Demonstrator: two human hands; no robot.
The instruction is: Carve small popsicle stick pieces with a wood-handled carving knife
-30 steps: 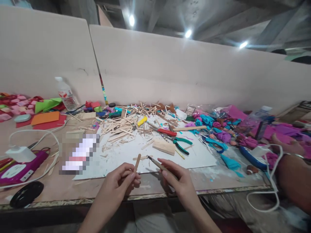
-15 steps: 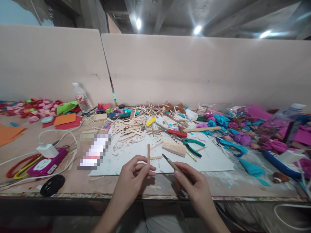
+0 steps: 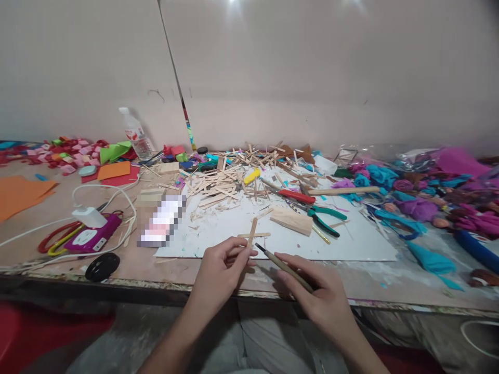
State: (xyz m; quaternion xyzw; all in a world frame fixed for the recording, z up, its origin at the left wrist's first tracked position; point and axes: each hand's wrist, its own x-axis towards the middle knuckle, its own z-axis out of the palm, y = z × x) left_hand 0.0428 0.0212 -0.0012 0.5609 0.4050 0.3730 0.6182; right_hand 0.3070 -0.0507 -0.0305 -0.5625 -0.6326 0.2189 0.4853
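My left hand (image 3: 222, 270) pinches a flat wooden craft stick (image 3: 252, 231) that points up and slightly right. My right hand (image 3: 323, 298) grips a thin paintbrush (image 3: 283, 265) whose dark tip nearly touches the base of that stick. Both hands hover at the near edge of the table, over the front of a white sheet (image 3: 351, 244). One more stick (image 3: 255, 235) lies flat on the sheet just behind them.
A heap of wooden sticks (image 3: 230, 184), red-handled cutters (image 3: 296, 196), green pliers (image 3: 325, 218) and a wood block (image 3: 292, 221) lie on the sheet. Crepe-paper flowers (image 3: 413, 205) crowd the right. A bottle (image 3: 134, 134), charger (image 3: 89, 216), purple device (image 3: 91, 239) and scissors (image 3: 52, 241) sit left.
The view has dropped and shifted left, losing the ceiling lights and the other person's arm at right. The brush tip has come closer to the stick, which now leans right.
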